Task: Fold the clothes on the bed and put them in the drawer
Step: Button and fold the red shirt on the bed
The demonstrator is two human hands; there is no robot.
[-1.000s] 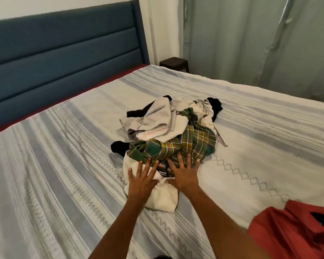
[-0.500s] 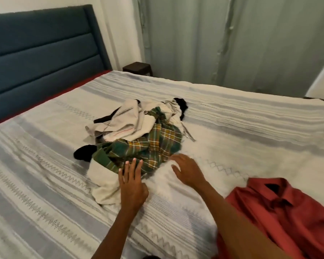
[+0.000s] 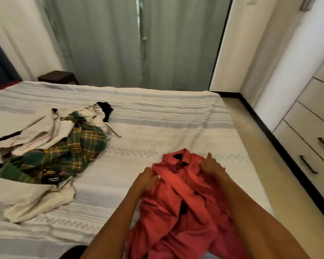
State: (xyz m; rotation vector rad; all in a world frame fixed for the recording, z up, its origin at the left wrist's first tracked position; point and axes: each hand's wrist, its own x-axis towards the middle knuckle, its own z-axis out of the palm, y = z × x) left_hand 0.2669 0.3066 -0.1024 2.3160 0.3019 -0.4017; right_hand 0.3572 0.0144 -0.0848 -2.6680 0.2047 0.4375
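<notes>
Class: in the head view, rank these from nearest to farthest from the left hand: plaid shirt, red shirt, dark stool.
From the left hand:
1. Red shirt, touching it, right.
2. Plaid shirt, in the pile, left.
3. Dark stool, beyond the bed, far left.

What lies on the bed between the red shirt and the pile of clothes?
Only bare striped bedspread separates the red shirt from the pile of clothes, in the head view.

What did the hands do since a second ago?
Both hands left the mixed heap of clothes with the green plaid shirt and moved right to the crumpled red collared shirt. The left hand now touches its left edge, and the right hand rests near the collar. The heap stayed where it was on the striped bedspread.
</notes>
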